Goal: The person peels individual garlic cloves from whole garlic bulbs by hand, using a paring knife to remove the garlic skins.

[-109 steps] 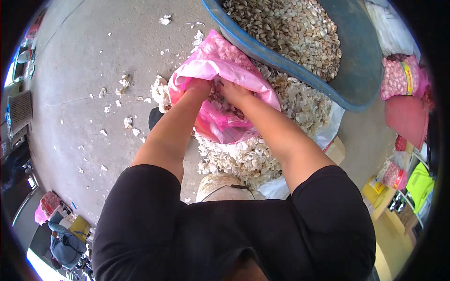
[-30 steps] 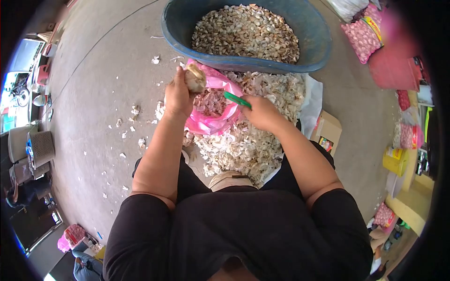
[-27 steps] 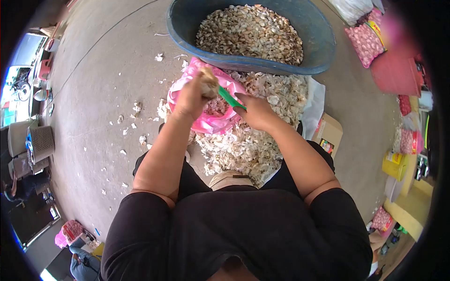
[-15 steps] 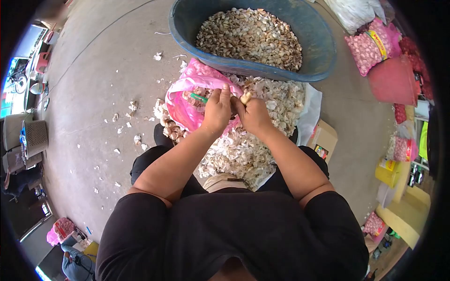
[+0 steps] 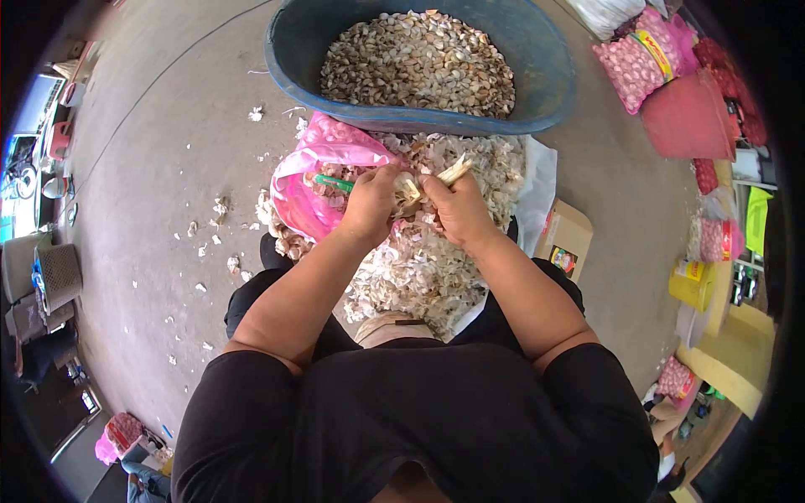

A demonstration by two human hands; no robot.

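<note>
My left hand is closed at the mouth of a pink bag, its thumb and fingers against a pale, papery garlic bulb. A green handle sticks out to the left of that hand, over the bag's opening; its other end is hidden. My right hand is closed around dry garlic stalks, whose cut ends point up and right. Between the hands, papery skin spans a small gap. Beneath them spreads a heap of garlic skins, lying between my legs.
A large blue tub of garlic cloves stands just ahead. Beside the heap are a white sheet and a cardboard box. A red bucket and a pink garlic sack stand right. Skin scraps dot the left floor.
My hands have moved apart, uncovering the bulb and stalks between them. The right hand's stalks now show longer and splayed. The view has shifted, so the tub and bag appear further left.
</note>
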